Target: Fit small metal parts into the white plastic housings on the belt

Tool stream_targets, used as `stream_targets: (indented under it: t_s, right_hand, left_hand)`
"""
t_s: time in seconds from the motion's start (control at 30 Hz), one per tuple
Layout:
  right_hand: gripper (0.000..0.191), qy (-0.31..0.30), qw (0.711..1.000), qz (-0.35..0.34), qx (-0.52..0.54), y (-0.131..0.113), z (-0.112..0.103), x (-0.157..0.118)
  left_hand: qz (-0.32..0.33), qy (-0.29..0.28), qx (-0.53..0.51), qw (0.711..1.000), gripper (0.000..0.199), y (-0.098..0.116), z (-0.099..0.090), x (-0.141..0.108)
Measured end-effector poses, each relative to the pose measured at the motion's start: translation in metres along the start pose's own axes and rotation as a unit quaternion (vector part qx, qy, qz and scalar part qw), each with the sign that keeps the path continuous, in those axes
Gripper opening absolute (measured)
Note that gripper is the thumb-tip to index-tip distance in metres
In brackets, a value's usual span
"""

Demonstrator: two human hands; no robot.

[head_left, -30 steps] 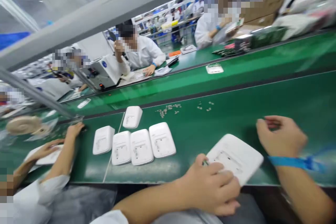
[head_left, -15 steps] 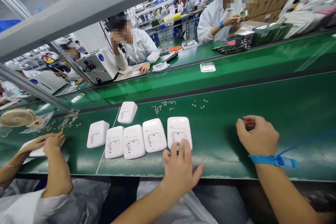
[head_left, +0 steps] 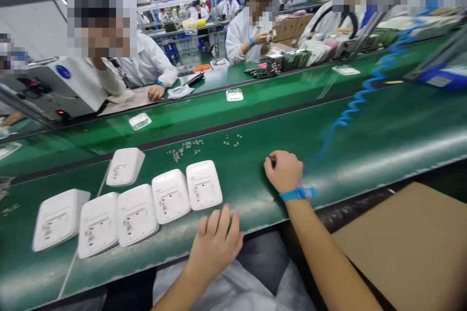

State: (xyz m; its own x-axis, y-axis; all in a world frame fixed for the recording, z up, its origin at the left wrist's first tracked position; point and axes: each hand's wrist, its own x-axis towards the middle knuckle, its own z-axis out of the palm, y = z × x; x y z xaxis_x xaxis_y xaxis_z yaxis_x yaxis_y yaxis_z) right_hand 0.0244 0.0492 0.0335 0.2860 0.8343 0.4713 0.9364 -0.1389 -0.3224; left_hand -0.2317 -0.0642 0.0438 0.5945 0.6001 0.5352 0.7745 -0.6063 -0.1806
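My left hand (head_left: 219, 233) is near the bench's front edge, fingers apart and slightly bent, with nothing seen in it. Just beyond its fingertips stands the nearest white plastic housing (head_left: 204, 182), at the right end of a row. Other housings, such as this white housing (head_left: 137, 214), stand beside it, each with a square recess on top. One more white housing (head_left: 122, 167) sits behind the row. My right hand (head_left: 285, 171), with a blue wrist strap (head_left: 297, 194), rests on the green bench, fingers curled in toward the thumb. Whatever it may hold is hidden.
Small metal parts (head_left: 184, 148) lie scattered behind the row. Green belt (head_left: 189, 119) runs beyond, carrying white covers (head_left: 234, 95). A coiled blue cord (head_left: 355, 102) stretches from the right wrist. Brown cardboard (head_left: 408, 243) is at lower right. People in white coats sit opposite.
The view has swung right, so the bench things appear further left. My left hand has drawn back off the nearest housing toward the front edge. My right hand stays curled.
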Motion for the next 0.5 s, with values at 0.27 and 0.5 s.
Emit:
stream_targets:
  t_s: [0.27,0.5]
  right_hand:
    - [0.012,-0.069,0.992,-0.068,-0.083,-0.013,-0.006,0.002]
    - [0.015,-0.087,0.991,-0.054,-0.090,-0.018,-0.013,0.005]
  left_hand:
    - [0.088,-0.061,-0.048,0.993,0.031,-0.011,0.006,0.004]
    - [0.085,-0.054,-0.048,0.994,0.042,-0.027,0.020,-0.005]
